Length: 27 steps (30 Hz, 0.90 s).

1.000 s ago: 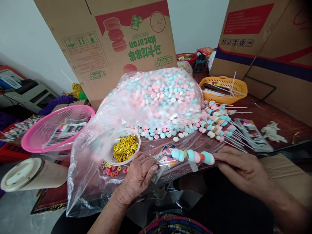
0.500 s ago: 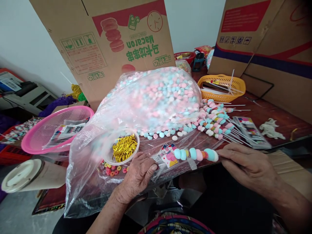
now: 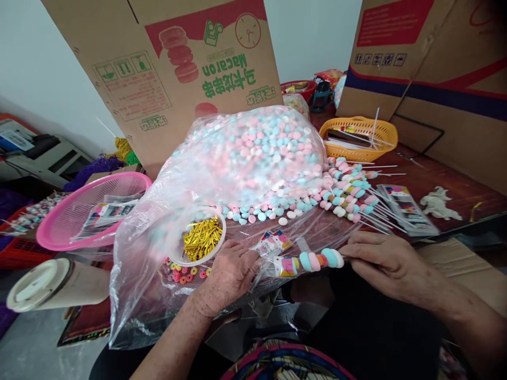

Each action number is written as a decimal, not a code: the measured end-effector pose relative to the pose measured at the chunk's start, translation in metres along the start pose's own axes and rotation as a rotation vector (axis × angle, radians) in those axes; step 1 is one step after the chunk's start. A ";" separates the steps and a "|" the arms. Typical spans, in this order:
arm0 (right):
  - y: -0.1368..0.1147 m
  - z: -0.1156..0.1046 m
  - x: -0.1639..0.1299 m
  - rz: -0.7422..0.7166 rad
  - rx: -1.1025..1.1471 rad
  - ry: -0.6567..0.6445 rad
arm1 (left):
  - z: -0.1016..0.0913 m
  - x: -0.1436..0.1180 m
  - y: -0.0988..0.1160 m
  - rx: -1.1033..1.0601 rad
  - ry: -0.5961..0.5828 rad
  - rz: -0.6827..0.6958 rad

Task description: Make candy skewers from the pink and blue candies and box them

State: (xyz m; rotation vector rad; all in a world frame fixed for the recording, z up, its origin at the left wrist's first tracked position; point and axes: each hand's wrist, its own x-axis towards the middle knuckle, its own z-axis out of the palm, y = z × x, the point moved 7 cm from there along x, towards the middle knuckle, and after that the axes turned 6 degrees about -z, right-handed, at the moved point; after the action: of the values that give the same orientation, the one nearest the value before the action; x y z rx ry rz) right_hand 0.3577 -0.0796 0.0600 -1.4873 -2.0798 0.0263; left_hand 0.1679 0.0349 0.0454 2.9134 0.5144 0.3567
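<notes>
My right hand (image 3: 386, 264) pinches the stick end of a marshmallow skewer (image 3: 315, 260), strung with blue, pink and white sweets and ring candies. The skewer's far end lies inside a small printed clear bag (image 3: 280, 266), whose edge my left hand (image 3: 233, 268) grips between thumb and fingers. Just behind it, another printed bag (image 3: 271, 243) lies flat on the plastic sheeting. Near my left hand, a clear bowl (image 3: 224, 228) contains gold twist ties (image 3: 203, 238), and ring candies (image 3: 182, 274) are scattered below it.
A large clear bag of marshmallows (image 3: 253, 153) fills the middle. Right of it lie piled marshmallow skewers (image 3: 348, 190), a yellow basket (image 3: 358, 153) and stacked printed bags (image 3: 407, 208). At left are a pink sieve (image 3: 51, 232) and a lidded cup (image 3: 75, 285). Cardboard boxes (image 3: 178, 116) stand behind.
The skewer has moved left and slightly down, its far end now inside the printed bag. My right hand has shifted left with it; my left hand is slightly lower.
</notes>
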 end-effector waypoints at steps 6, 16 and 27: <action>0.004 0.004 0.000 0.122 0.077 -0.003 | 0.002 -0.001 0.005 0.005 0.063 0.050; -0.005 0.014 0.009 0.141 0.230 -0.025 | 0.010 0.009 0.015 -0.133 -0.071 -0.008; -0.035 0.035 0.021 -0.049 0.254 -0.397 | 0.048 0.026 0.035 -0.490 -0.498 -0.206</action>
State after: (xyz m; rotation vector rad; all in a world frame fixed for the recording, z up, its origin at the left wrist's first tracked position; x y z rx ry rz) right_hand 0.3068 -0.0640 0.0518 -1.3561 -2.3125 0.5875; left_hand 0.2150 0.0066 0.0117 2.3249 0.5419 -0.2387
